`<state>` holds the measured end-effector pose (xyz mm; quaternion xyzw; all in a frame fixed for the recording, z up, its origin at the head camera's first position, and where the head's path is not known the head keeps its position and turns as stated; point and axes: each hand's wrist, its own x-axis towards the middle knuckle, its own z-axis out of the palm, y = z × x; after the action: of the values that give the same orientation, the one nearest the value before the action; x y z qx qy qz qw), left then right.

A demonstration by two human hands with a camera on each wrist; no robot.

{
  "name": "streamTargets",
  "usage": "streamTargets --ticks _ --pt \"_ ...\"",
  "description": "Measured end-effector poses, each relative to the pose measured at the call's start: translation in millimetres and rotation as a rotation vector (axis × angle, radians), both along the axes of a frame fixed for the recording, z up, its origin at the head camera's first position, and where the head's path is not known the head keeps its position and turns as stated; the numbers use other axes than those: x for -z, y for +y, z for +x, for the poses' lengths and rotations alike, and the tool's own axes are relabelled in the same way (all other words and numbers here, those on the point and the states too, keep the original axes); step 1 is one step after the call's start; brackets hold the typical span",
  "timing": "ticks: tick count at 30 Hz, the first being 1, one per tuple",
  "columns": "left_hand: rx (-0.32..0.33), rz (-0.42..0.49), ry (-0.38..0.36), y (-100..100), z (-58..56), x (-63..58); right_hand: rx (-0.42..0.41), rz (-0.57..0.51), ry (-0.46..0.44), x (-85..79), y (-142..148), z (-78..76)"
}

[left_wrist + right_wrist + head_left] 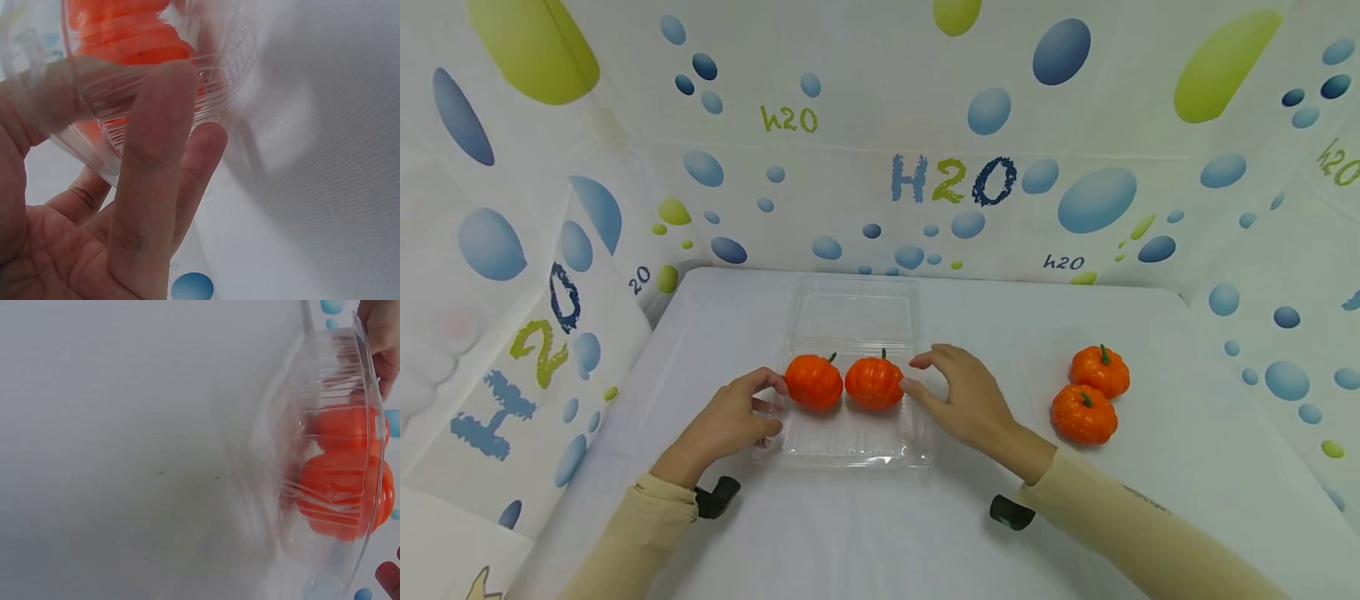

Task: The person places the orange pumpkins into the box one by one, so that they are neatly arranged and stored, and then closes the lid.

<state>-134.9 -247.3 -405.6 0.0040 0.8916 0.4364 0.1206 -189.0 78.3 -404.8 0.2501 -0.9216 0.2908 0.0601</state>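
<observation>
In the head view, two orange mini pumpkins with green stems, a left one [814,383] and a right one [875,384], sit side by side in a clear plastic clamshell box [850,442]. The box's lid is folded back. At the box's left side is my left hand [733,421], loosely bent fingers spread, one fingertip right at the left pumpkin. In the left wrist view, one finger shows through the clear wall and others lie outside it. My right hand [966,396] hovers over the right rim, its thumb tip at the right pumpkin's edge and the index finger apart from it.
Two more orange pumpkins, a rear one [1100,372] and a front one [1084,414], lie together on the white-covered table [880,533], right of my right hand. A printed curtain [850,192] stands behind and on both sides.
</observation>
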Motion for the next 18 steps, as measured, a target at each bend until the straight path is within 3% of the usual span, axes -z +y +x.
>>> streamTargets --ticks 11,18 --pt "-0.008 -0.002 -0.014 1 -0.3 0.3 0.031 0.072 0.117 4.5 58 24.6" --pt "-0.007 -0.004 -0.011 1 -0.2 0.3 0.095 0.103 0.184 9.9 107 35.0"
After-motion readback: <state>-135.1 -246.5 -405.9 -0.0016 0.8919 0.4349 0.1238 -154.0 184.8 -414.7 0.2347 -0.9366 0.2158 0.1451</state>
